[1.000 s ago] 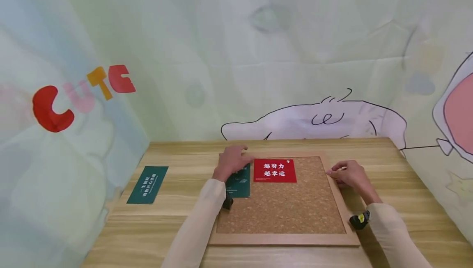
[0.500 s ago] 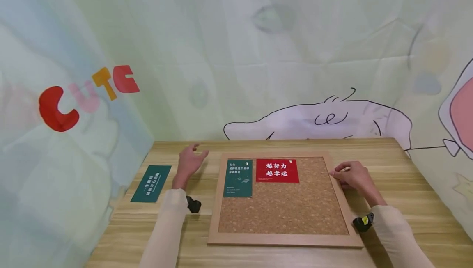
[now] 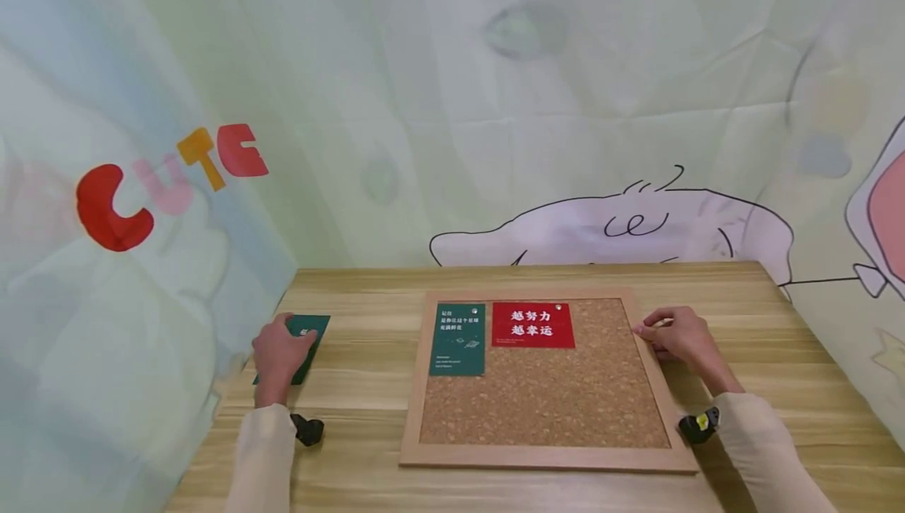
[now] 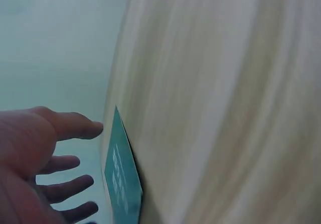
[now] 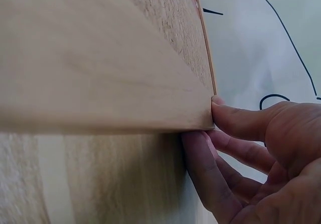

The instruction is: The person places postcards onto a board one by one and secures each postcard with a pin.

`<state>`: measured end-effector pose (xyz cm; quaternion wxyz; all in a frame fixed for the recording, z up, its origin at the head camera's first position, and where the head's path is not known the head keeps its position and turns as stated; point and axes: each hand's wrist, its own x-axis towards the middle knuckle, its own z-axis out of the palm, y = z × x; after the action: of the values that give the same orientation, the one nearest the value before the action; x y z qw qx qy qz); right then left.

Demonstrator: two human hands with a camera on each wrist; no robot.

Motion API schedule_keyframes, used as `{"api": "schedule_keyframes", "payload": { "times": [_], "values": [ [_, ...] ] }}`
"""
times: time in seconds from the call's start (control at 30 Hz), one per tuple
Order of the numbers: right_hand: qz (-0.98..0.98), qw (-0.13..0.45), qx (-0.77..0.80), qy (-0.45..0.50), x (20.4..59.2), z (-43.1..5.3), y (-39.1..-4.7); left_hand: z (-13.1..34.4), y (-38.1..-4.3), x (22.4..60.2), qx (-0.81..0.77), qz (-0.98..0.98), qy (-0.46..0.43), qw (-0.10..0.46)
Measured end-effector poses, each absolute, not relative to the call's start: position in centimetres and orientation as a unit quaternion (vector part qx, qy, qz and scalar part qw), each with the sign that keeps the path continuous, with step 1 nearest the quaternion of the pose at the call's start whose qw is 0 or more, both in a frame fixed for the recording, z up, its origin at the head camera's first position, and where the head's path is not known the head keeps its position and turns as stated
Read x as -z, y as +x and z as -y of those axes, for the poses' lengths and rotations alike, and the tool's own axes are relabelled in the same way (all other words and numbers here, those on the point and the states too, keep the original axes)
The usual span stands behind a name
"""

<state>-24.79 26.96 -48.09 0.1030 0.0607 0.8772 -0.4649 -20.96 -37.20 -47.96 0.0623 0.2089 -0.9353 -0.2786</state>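
Note:
My left hand (image 3: 276, 352) is over a loose dark green card (image 3: 311, 331) lying on the table at the left, and covers part of it. In the left wrist view the fingers of that hand (image 4: 30, 158) are spread apart, beside the card (image 4: 122, 184), with nothing between them. My right hand (image 3: 677, 338) holds the right side of a wood-framed cork board (image 3: 544, 407). Close up in the right wrist view, thumb and fingers (image 5: 241, 123) pinch the edge of its wooden frame (image 5: 115, 93). On the board are a green card (image 3: 458, 340) and a red card (image 3: 533, 326), each with a small pin at its upper right.
The wood-grain table (image 3: 353, 419) ends at the back against a pale printed cloth (image 3: 353, 144). Another stretch of cloth (image 3: 141, 340) borders its left edge. Both wrists wear a small black camera (image 3: 308, 430).
My left hand has left the green card on the board and moved left, to over the loose green card. My right hand has kept its hold on the frame.

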Motion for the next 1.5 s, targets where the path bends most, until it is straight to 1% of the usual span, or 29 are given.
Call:
{"api": "schedule_keyframes", "payload": {
  "times": [0.2,0.57,0.77,1.13,1.5],
  "values": [
    [-0.878,0.101,0.465,0.056,47.9,-27.1,-24.7,37.9,-19.7,48.2,0.269,0.925,0.267,0.029],
    [-0.881,0.096,0.46,0.057,48.3,-26.9,-24.6,37.7,-19.3,47.9,0.271,0.922,0.274,0.032],
    [-0.879,0.091,0.464,0.056,48.4,-26.9,-24.6,37.6,-19.6,48.5,0.302,0.912,0.271,0.053],
    [-0.88,0.088,0.463,0.055,48.6,-26.9,-24.6,36.8,-20.4,49.2,0.468,0.813,0.325,0.122],
    [-0.883,0.088,0.457,0.058,48.7,-26.9,-24.7,35.7,-21.1,49.3,0.529,0.778,0.314,0.127]
  ]
}}
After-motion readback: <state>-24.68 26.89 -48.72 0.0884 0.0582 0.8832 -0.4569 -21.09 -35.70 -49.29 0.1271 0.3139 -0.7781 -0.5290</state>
